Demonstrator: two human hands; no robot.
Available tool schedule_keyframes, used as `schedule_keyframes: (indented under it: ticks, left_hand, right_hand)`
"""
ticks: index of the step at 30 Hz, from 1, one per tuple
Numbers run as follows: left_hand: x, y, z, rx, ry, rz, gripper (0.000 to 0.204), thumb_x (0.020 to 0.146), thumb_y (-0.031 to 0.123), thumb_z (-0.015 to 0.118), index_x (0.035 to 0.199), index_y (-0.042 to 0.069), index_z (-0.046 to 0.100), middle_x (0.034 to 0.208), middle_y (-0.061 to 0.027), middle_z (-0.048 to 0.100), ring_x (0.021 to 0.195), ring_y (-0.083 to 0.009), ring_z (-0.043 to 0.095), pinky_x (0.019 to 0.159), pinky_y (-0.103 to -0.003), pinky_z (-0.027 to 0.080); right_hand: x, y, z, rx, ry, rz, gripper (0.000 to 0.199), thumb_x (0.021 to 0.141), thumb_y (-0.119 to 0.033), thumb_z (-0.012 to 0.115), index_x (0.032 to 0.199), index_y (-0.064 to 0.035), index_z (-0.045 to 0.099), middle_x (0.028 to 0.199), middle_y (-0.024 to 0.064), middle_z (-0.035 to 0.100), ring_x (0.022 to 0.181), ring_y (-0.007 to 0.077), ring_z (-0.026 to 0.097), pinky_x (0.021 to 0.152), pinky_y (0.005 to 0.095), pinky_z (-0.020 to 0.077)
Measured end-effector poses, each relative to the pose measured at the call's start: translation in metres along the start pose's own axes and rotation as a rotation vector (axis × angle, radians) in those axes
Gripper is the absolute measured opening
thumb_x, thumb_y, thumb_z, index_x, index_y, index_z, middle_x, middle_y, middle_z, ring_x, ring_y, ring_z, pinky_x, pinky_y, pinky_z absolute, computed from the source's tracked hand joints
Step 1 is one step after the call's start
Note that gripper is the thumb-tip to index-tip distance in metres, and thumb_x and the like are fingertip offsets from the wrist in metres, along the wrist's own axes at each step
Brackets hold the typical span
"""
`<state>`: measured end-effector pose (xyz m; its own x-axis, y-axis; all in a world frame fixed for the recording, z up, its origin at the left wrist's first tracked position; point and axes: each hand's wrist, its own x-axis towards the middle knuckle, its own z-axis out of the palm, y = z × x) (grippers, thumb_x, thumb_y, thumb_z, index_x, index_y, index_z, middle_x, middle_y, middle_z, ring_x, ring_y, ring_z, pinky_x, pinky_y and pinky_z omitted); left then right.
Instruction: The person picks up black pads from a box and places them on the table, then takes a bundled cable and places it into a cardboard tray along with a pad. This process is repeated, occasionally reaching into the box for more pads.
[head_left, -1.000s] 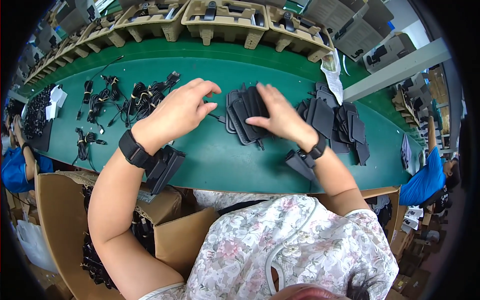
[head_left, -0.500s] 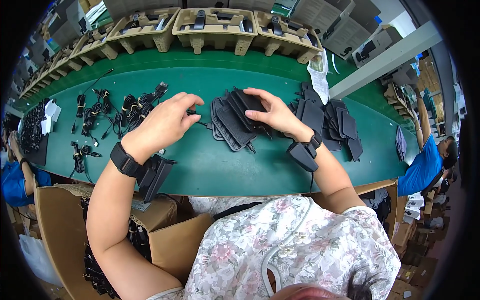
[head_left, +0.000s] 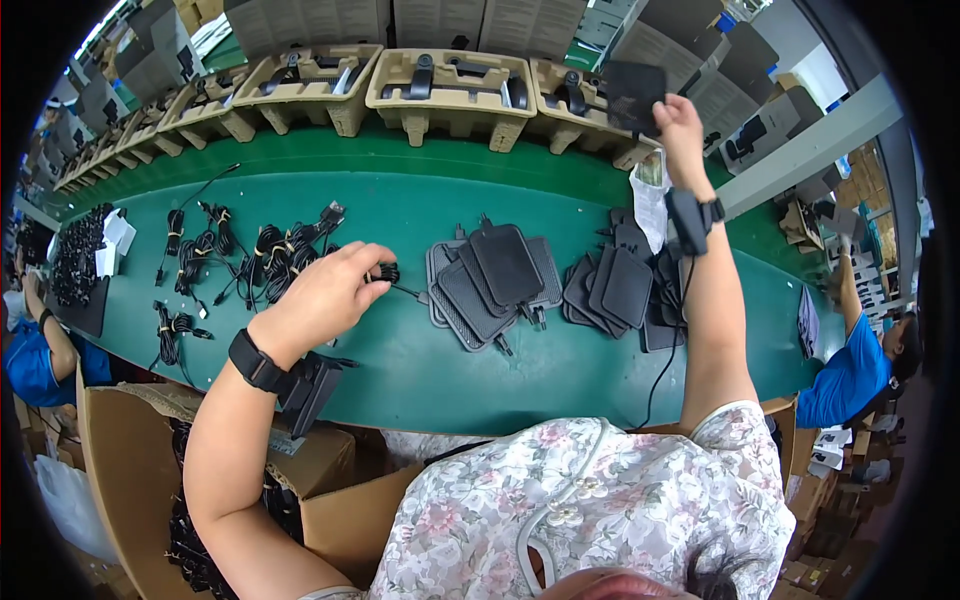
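Out at the far right, my right hand grips a flat black pad by its edge, above the end of the row of moulded trays. My left hand is closed around a coiled black cable, whose thin end reaches toward a pile of pads. That pile of flat black rectangular pads, with short plugs sticking out, lies fanned on the green table. Another pile of black pads rests to its right. Several tied black cables are spread to the left of my left hand.
Brown moulded trays holding black parts line the far edge. A grey post slants across the right side. A cardboard box with black cables stands by my left arm. Co-workers in blue are at both sides.
My right hand has left the central pad pile and moved far and right, carrying a black pad. My left hand stays near the cables, the coil in it now showing. The view has shifted slightly.
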<state>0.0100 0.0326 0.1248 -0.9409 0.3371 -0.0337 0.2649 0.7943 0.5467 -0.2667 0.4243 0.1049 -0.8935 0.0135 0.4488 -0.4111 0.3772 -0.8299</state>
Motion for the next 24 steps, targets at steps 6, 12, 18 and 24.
schedule_keyframes:
  ticks: [6,12,18,24]
  left_hand:
    - [-0.004,-0.005,0.002,0.001,-0.023,-0.053,0.027,0.082,0.008,0.061,0.108,0.004,0.054,0.092,-0.0121,0.058,0.076,-0.0245,0.059,0.067,-0.033,0.049]
    - [-0.007,-0.009,0.004,-0.004,0.004,-0.041,0.028,0.081,0.008,0.060,0.108,0.005,0.054,0.088,-0.0122,0.058,0.076,-0.0268,0.059,0.067,-0.034,0.048]
    - [-0.005,-0.021,0.005,0.034,0.050,-0.025,0.028,0.080,0.007,0.061,0.107,0.003,0.054,0.087,-0.0128,0.057,0.077,-0.0293,0.058,0.069,-0.036,0.048]
    - [-0.002,-0.019,0.004,0.163,-0.096,0.013,0.018,0.082,0.014,0.058,0.098,0.005,0.057,0.082,-0.0123,0.060,0.079,-0.0317,0.059,0.068,-0.039,0.048]
  right_hand:
    - [0.049,0.057,0.007,0.226,0.159,0.383,0.024,0.088,-0.012,0.056,0.108,0.0015,0.052,0.087,0.0052,0.057,0.077,0.0166,0.057,0.074,0.0341,0.0505]
    - [0.069,0.081,0.012,0.127,0.066,0.460,0.027,0.086,-0.018,0.059,0.106,0.0005,0.054,0.088,0.0079,0.059,0.076,0.0204,0.059,0.074,0.0356,0.0509]
    - [0.059,0.077,0.003,-1.047,-0.107,-0.032,0.031,0.079,-0.027,0.064,0.103,-0.0069,0.060,0.095,0.0113,0.061,0.084,0.0314,0.060,0.073,0.0412,0.0476]
    - [-0.015,-0.034,0.074,-1.074,0.014,-0.663,0.022,0.077,-0.018,0.063,0.098,-0.0097,0.061,0.094,0.0095,0.061,0.086,0.0291,0.057,0.071,0.0428,0.0455]
